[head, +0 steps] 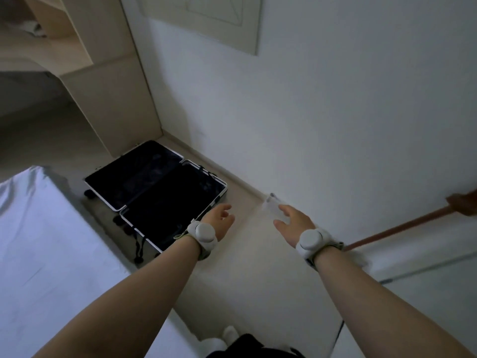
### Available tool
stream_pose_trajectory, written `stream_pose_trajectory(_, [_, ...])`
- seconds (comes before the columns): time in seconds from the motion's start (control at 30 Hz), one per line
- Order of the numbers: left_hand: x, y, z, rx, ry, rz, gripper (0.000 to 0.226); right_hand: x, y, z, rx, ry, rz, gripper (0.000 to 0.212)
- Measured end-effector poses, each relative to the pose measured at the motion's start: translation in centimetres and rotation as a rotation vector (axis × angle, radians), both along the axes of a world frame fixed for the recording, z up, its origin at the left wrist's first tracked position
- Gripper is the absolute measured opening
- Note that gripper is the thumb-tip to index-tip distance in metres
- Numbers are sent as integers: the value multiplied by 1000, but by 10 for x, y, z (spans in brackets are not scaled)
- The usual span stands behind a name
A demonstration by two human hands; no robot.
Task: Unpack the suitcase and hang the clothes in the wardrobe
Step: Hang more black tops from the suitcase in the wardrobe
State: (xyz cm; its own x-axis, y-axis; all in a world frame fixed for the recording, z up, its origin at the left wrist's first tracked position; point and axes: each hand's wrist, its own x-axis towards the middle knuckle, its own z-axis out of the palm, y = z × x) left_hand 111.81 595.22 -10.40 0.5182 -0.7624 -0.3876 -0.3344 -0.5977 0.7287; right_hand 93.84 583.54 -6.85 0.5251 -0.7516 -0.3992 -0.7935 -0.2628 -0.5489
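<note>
Suitcase (pixel 154 187): one, open, 11 o'clock, beside the wall (pixel 335 125).
Floor (pixel 247 267): open strip toward 12 o'clock.
Left hand (pixel 219 218): fingers relaxed, holding nothing.
Right hand (pixel 291 223): I cannot tell its grip.

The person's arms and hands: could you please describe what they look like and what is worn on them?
The left forearm and right forearm are bare, with no sleeves showing. The left hand and right hand wear no gloves. Each wrist carries a white, rounded, lobed unit with a round central disc, the left wrist device and the right wrist device, each fastened on an olive-green strap.
</note>
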Motion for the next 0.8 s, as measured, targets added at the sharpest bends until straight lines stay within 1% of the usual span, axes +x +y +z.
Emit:
stream_pose_trajectory(0.13, [49,-9,-1,9,7,124,44,61,-32,-6,37,10,107,54])
stream_pose_trajectory(0.27, [101,-14,-8,13,10,299,44,135,-66,-12,42,37,299,54])
stream_pose_trajectory(0.3, [103,-13,-8,23,8,308,44,139,-68,-13,39,53,321,54])
stream_pose_trajectory(0.5, [166,-30,-32,65,1,562,45,229,-127,-34,86,7,488,55])
stream_pose_trajectory(0.67, [199,-53,-54,142,46,838,49,303,-193,-46,74,48,656,54])
stream_pose_trajectory(0.73, [201,-56,-57,148,58,881,52,320,-204,-50,67,46,675,56])
stream_pose_trajectory(0.8, [205,-62,-67,153,100,948,54,344,-212,-62,92,70,738,57])
